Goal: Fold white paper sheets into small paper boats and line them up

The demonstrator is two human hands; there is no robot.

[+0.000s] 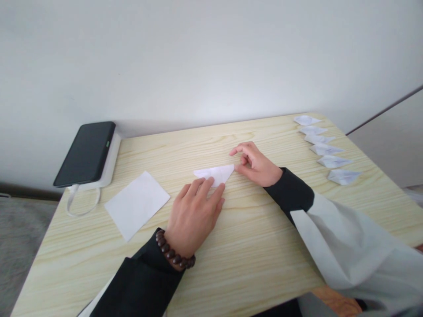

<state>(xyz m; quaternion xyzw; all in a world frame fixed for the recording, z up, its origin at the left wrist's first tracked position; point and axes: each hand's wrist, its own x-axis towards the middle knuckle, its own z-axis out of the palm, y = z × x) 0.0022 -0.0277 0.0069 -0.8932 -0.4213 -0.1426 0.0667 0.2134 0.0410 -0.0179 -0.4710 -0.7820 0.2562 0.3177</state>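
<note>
A small piece of white paper (216, 172), folded with slanting ends, lies flat near the middle of the wooden table. My left hand (196, 211), a dark bead bracelet at its wrist, rests on the paper's near edge with fingers stretched out, pressing it down. Beside the paper's right tip is my right hand (256, 165). Its thumb and index finger are apart, the other fingers curl inward, and nothing shows between them. The thumb is close to the tip; whether it touches I cannot tell.
Several folded paper boats (332, 161) stand in a row along the table's right side. An unfolded white sheet (137, 204) lies left of my left hand. At the back left, a black phone (86, 152) rests on a white box with a white cable (82, 215). Behind is a wall.
</note>
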